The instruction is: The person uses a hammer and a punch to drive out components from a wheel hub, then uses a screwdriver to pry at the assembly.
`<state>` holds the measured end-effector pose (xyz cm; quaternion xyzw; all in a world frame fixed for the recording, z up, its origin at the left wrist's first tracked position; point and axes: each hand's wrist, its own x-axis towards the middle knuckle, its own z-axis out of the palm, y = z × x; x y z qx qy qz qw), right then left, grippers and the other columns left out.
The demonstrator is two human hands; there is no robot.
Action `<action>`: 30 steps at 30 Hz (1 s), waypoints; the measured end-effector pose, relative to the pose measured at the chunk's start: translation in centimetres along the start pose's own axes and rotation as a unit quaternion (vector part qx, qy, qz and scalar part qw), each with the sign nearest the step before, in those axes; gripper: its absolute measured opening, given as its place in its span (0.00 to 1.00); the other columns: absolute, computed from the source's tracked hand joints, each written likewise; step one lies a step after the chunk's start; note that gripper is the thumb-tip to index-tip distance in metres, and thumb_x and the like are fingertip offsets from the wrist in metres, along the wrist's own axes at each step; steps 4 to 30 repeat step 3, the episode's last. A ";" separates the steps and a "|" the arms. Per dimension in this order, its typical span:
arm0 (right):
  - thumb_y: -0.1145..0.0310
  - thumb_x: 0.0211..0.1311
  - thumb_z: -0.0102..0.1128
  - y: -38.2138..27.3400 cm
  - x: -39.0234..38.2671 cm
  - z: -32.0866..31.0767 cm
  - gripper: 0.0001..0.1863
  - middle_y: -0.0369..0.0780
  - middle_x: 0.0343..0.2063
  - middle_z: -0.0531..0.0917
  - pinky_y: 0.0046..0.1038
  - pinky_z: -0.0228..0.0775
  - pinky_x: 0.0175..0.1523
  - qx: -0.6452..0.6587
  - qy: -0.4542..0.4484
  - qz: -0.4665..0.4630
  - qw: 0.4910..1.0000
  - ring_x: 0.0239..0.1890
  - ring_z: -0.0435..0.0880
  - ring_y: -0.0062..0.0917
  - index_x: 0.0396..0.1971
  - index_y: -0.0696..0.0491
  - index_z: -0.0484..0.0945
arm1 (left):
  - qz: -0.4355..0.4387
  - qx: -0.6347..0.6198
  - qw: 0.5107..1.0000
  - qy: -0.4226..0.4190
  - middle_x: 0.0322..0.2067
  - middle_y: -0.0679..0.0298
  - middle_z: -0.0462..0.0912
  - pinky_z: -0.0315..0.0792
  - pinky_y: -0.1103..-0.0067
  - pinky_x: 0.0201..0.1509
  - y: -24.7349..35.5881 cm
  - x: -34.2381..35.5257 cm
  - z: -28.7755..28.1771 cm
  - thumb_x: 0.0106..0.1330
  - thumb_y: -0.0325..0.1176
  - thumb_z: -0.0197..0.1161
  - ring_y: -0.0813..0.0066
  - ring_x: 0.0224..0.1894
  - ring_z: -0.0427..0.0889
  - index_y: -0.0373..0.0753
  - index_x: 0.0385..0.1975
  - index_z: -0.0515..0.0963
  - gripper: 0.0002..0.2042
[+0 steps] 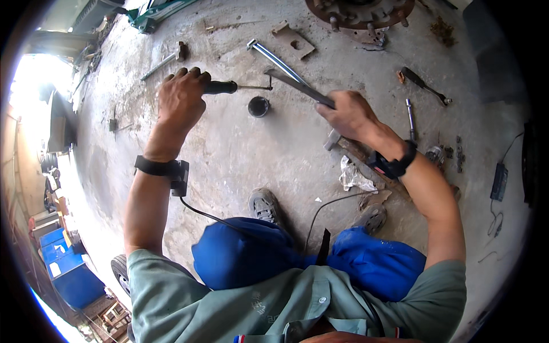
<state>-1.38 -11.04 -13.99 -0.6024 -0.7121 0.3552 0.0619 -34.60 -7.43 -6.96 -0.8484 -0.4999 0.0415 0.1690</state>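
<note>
My left hand (182,98) is closed around the black handle of a screwdriver-like tool (221,87). Its thin shaft points right, and a small upright bit shows at the tip; I cannot tell whether that bit belongs to it. My right hand (350,114) grips a flat dark metal bar (298,87), which slants up and left so that its far end comes close to the tool's tip. Below the tip, a small round black cup (258,107) stands on the concrete floor. A long chrome tool (277,62) lies beyond the bar.
A hammer (166,64) lies at the far left, near a metal plate with a hole (294,41). A rusty wheel hub (360,11) is at the top. To the right are a ratchet (426,86), a socket tool (410,119) and another hammer (351,150) beside crumpled paper (355,176).
</note>
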 end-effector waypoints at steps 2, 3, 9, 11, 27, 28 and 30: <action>0.52 0.62 0.61 -0.6 1.3 1.9 0.20 0.48 0.23 0.83 0.38 0.74 0.37 -0.014 0.020 -0.012 1.000 0.28 0.84 0.37 0.29 0.58 0.81 | -0.001 0.003 1.000 -0.011 0.33 0.66 0.80 0.72 0.70 0.43 0.4 -0.7 1.3 0.52 0.25 0.59 0.65 0.41 0.80 0.46 0.31 0.81 0.09; 0.50 0.60 0.63 -0.6 1.9 3.0 0.22 0.50 0.23 0.82 0.38 0.74 0.37 -0.020 0.031 -0.019 0.999 0.28 0.84 0.36 0.29 0.58 0.81 | -0.004 0.002 1.000 -0.006 0.34 0.66 0.80 0.73 0.69 0.43 0.4 -1.1 2.2 0.52 0.25 0.59 0.65 0.42 0.80 0.46 0.33 0.80 0.10; 0.50 0.60 0.63 -0.6 1.9 3.0 0.22 0.50 0.23 0.82 0.38 0.74 0.37 -0.020 0.031 -0.019 0.999 0.28 0.84 0.36 0.29 0.58 0.81 | -0.004 0.002 1.000 -0.006 0.34 0.66 0.80 0.73 0.69 0.43 0.4 -1.1 2.2 0.52 0.25 0.59 0.65 0.42 0.80 0.46 0.33 0.80 0.10; 0.50 0.60 0.63 -0.6 1.9 3.0 0.22 0.50 0.23 0.82 0.38 0.74 0.37 -0.020 0.031 -0.019 0.999 0.28 0.84 0.36 0.29 0.58 0.81 | -0.004 0.002 1.000 -0.006 0.34 0.66 0.80 0.73 0.69 0.43 0.4 -1.1 2.2 0.52 0.25 0.59 0.65 0.42 0.80 0.46 0.33 0.80 0.10; 0.50 0.60 0.63 -0.6 1.9 3.0 0.22 0.50 0.23 0.82 0.38 0.74 0.37 -0.020 0.031 -0.019 0.999 0.28 0.84 0.36 0.29 0.58 0.81 | -0.004 0.002 1.000 -0.006 0.34 0.66 0.80 0.73 0.69 0.43 0.4 -1.1 2.2 0.52 0.25 0.59 0.65 0.42 0.80 0.46 0.33 0.80 0.10; 0.50 0.60 0.63 -0.6 1.9 3.0 0.22 0.50 0.23 0.82 0.38 0.74 0.37 -0.020 0.031 -0.019 0.999 0.28 0.84 0.36 0.29 0.58 0.81 | -0.004 0.002 1.000 -0.006 0.34 0.66 0.80 0.73 0.69 0.43 0.4 -1.1 2.2 0.52 0.25 0.59 0.65 0.42 0.80 0.46 0.33 0.80 0.10; 0.50 0.60 0.63 -0.6 1.9 3.0 0.22 0.50 0.23 0.82 0.38 0.74 0.37 -0.020 0.031 -0.019 0.999 0.28 0.84 0.36 0.29 0.58 0.81 | -0.004 0.002 1.000 -0.006 0.34 0.66 0.80 0.73 0.69 0.43 0.4 -1.1 2.2 0.52 0.25 0.59 0.65 0.42 0.80 0.46 0.33 0.80 0.10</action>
